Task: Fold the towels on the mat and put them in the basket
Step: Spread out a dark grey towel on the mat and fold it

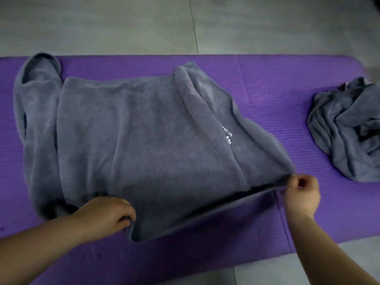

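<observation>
While the towel (139, 128) lay mid-mat (277, 83), the left hand (107, 214) gripped its near edge and the right hand (301, 194) pinched the near-right corner, apparently lifting a fold; a second towel (347, 130) lay crumpled at the mat's right end.

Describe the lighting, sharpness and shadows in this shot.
Head view: dim, even light with no glare; soft throughout, so the white lettering on the large towel is unreadable; a dark shadow sits under the edge held up by the left hand and right hand; the crumpled towel blurs toward the frame edge.
</observation>
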A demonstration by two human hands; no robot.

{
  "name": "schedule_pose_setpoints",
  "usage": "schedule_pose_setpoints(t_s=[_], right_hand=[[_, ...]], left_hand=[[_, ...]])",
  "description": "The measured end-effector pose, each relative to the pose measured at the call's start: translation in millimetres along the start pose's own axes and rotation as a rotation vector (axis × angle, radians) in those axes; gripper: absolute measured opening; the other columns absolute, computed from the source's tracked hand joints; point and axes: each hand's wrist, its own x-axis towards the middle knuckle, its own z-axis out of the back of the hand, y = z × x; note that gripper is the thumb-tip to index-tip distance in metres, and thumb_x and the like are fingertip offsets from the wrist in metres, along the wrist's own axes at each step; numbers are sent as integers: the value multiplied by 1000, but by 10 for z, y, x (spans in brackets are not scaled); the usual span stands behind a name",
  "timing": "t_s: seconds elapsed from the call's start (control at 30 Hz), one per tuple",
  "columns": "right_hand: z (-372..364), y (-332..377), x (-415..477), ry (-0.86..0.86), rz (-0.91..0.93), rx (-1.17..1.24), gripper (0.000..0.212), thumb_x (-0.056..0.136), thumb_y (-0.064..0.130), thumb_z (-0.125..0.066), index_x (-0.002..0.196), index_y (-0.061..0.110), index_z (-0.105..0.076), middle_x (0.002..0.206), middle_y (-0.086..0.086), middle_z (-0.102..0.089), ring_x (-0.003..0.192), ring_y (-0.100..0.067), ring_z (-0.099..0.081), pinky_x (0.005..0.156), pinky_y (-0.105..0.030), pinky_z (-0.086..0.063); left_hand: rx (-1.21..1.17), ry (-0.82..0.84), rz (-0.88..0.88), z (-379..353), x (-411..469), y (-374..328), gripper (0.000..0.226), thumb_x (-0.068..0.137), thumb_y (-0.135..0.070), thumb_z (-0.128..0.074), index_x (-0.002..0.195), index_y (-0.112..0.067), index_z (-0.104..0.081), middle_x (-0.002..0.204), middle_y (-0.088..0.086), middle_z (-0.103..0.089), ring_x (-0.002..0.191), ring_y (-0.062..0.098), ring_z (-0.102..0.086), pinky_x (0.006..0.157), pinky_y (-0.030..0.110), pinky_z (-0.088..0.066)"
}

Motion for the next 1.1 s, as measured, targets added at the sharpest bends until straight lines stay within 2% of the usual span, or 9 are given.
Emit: schedule_pose_setpoints(t_s=[0.17,0.23,0.33,0.43,0.57,0.7,0.8,0.9,1.1], right_hand=[[225,-481,-7,-15,-310,-125,30,86,16,-54,106,-7,-57,111,-30,-59,107,-42,-53,91,-44,-39],[228,-458,16,-5,-262,-179,33,85,19,-56,110,-3,-53,115,-28,-56,109,-42,-52,93,-46,-38],[171,-220,224,-45,-23,-261,43,87,25,-54,121,-1,-49,126,-27,-46,118,-42,-43,94,-46,-34],[35,51,500,91,132,-420,51,89,22,-53,134,2,-40,137,-27,-37,127,-41,-32,101,-43,-28],[-89,178,660,256,126,-557,41,93,21,-46,130,4,-43,134,-25,-41,126,-38,-37,101,-44,-32],[111,-96,629,93,0,-530,32,93,18,-39,118,-2,-48,125,-29,-50,115,-43,-50,95,-46,-37],[330,-335,550,-8,-90,-541,47,84,28,-41,114,-7,-51,121,-34,-49,114,-47,-47,95,-50,-36],[292,-295,534,-39,88,-528,65,66,31,-35,112,-11,-53,118,-38,-45,112,-49,-42,93,-49,-34],[-306,522,1031,108,418,-421,58,81,33,-41,127,-1,-47,131,-27,-43,121,-41,-41,98,-42,-31]], left_hand=[[-59,253,-74,-126,-50,-129,67,55,-61,-12,109,-37,-45,96,-18,-63,97,-3,-55,71,5,-33],[-67,201,-79,-131,-15,-156,71,59,-72,-7,101,-37,-53,75,-21,-55,91,-5,-53,60,1,-28],[-12,-55,13,-5,115,-97,64,87,-66,-14,62,-30,-61,60,-23,-49,66,-7,-52,46,4,-30],[-17,-258,142,114,285,-11,32,83,-45,-46,94,-24,-68,107,-4,-64,90,13,-65,68,26,-53],[85,14,488,251,376,110,70,85,-36,-60,143,-18,-27,153,5,-19,138,25,-26,110,37,-24],[250,-6,364,92,270,199,81,40,-28,-92,112,-4,-64,117,23,-61,100,39,-63,74,51,-51],[293,-11,328,65,287,226,88,32,-34,-92,110,-4,-65,111,23,-64,94,39,-65,67,49,-52],[270,-67,288,79,306,283,97,30,-39,-92,116,-6,-60,114,23,-63,104,36,-59,74,45,-52],[44,0,401,158,391,265,106,54,-38,-84,140,-13,-28,149,9,-26,136,20,-20,108,41,-21]])
